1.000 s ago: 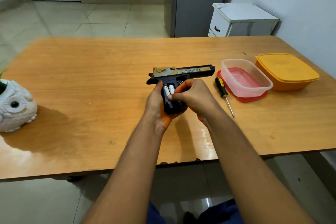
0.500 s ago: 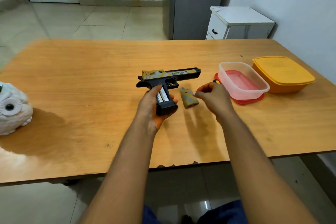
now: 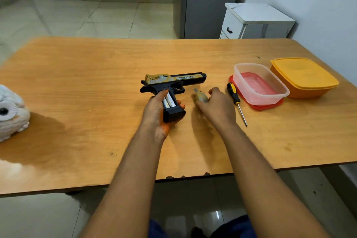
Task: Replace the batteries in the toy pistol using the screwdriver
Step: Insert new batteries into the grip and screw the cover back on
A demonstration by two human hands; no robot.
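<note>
Wooden table [image 3: 81, 91], one, with rounded corners; a person stands at its near edge, both bare forearms reaching over it.

Toy pistol [image 3: 174, 81], black frame with a tan and gold slide, lying on its side at the middle of the table, barrel pointing right. Its grip points toward the near edge with the side panel off, and two white batteries [image 3: 169, 101] sit side by side in the open compartment.

Left hand [image 3: 155, 111]: curled round the pistol grip from the left, thumb up along the frame, fingertips showing at the grip's right side.

Grip cover [image 3: 201, 96], tan camouflage, small, just right of the pistol grip; blurred.

Right hand [image 3: 217, 105]: knuckles up, fingers bent over the cover and touching it. Whether they pinch it or merely rest on it, I cannot tell.

Screwdriver [image 3: 236, 101], black and yellow handle, on the table just right of the right hand, shaft pointing to the near edge, untouched.

Clear plastic container [image 3: 260, 85], standing on a red lid [image 3: 270, 105], right of the screwdriver.

Orange lidded box [image 3: 304, 76], far right.

White owl figurine [image 3: 11, 112], at the left edge.
</note>
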